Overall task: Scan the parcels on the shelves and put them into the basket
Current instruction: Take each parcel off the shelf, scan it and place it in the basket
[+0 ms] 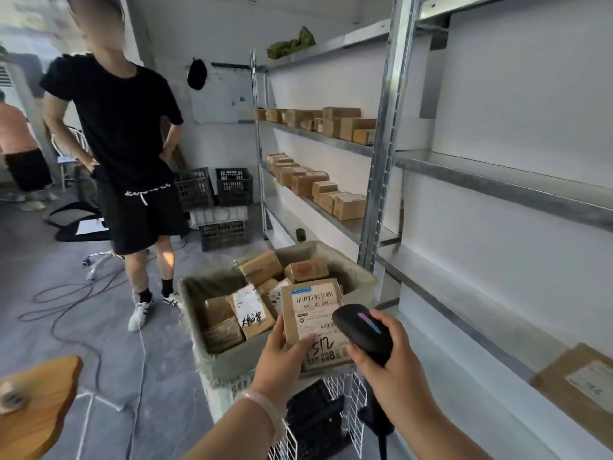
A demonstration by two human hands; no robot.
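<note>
Left hand (282,355): your fingers (278,330) grip a parcel (311,313), label (316,322) up, over the near edge of the basket (194,313).
Right hand (393,360): your fingers (360,355) wrap the scanner (361,328), just right of the label.

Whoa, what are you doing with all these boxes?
Parcels are being scanned. The left hand holds a small cardboard parcel, label up, near the basket, while the right hand grips a black scanner aimed at that label. The basket already has several parcels inside. More boxes sit on the metal shelves, and a person in black stands nearby.
</note>
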